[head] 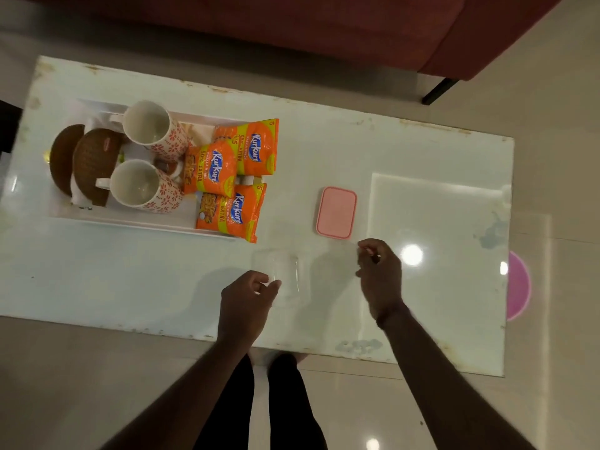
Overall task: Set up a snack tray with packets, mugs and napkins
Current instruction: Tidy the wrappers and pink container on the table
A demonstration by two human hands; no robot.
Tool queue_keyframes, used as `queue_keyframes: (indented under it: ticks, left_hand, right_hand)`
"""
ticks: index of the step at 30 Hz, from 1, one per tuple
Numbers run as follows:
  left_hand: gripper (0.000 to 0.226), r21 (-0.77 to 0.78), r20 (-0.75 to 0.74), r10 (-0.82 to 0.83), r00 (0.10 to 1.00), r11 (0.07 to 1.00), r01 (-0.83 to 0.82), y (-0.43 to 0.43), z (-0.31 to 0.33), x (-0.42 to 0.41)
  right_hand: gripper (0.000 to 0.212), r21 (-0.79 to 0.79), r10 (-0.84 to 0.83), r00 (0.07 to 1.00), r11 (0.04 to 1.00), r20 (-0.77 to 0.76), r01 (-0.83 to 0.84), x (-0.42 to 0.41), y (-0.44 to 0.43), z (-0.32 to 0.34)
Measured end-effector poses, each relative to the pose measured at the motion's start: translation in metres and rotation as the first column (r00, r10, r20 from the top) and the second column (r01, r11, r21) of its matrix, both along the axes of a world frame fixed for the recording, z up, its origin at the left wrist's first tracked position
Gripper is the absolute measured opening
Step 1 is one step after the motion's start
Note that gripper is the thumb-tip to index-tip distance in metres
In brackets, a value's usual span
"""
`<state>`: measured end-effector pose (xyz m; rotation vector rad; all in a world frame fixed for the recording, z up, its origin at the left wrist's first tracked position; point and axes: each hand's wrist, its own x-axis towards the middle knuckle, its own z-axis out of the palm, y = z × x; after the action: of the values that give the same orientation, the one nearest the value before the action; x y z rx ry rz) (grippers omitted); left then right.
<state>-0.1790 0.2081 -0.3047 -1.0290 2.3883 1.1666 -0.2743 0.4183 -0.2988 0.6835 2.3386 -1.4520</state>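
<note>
A white tray (pixel 130 224) sits at the table's left end. It holds two floral mugs (pixel 147 126) (pixel 136 185), three orange snack packets (pixel 256 147) (pixel 211 167) (pixel 232 212), two brown woven coasters (pixel 92 157) and white napkins (pixel 97 120) under the mugs. A clear plastic container (pixel 285 274) stands near the front edge. My left hand (pixel 245 300) pinches its near left corner. My right hand (pixel 380 271) hovers to the right of it, fingers curled, with nothing clearly in it. A pink lid (pixel 336 212) lies flat beyond my right hand.
The white glossy table (pixel 406 151) reflects ceiling lights. A dark red sofa (pixel 292 27) runs along the far side, with a black leg (pixel 438 90). A pink round object (pixel 519 287) shows past the right edge. My legs stand at the table's front edge.
</note>
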Motion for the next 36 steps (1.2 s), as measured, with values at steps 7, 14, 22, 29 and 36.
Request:
queue_keyframes:
  ticks: [7, 14, 22, 29, 36]
  left_hand:
    - [0.028, -0.024, -0.084, -0.07, 0.994, 0.997, 0.068, 0.007, 0.013, -0.001]
    - [0.027, 0.021, -0.144, -0.08, 0.986, 0.996, 0.084, 0.013, 0.017, 0.001]
    - [0.027, -0.009, -0.183, -0.15, 0.972, 0.988, 0.151, 0.015, 0.015, 0.002]
    - [0.033, 0.017, -0.145, -0.125, 0.982, 0.992, 0.129, 0.011, 0.014, -0.002]
    - [0.03, 0.002, -0.143, -0.103, 0.984, 0.994, 0.105, 0.005, 0.007, -0.011]
  right_hand:
    - [0.016, -0.192, 0.162, 0.985, 0.967, -0.05, -0.169, 0.045, -0.077, 0.042]
    - [0.017, 0.137, 0.369, 0.924, 0.925, -0.1, -0.355, 0.06, -0.09, 0.022]
    - [0.025, 0.277, 0.469, 0.878, 0.86, -0.098, -0.429, 0.068, -0.085, 0.027]
    - [0.018, 0.304, 0.195, 0.895, 0.95, -0.4, -0.072, 0.041, -0.077, 0.033]
    - [0.076, 0.409, 0.163, 0.986, 0.902, -0.03, -0.137, -0.038, -0.073, -0.006]
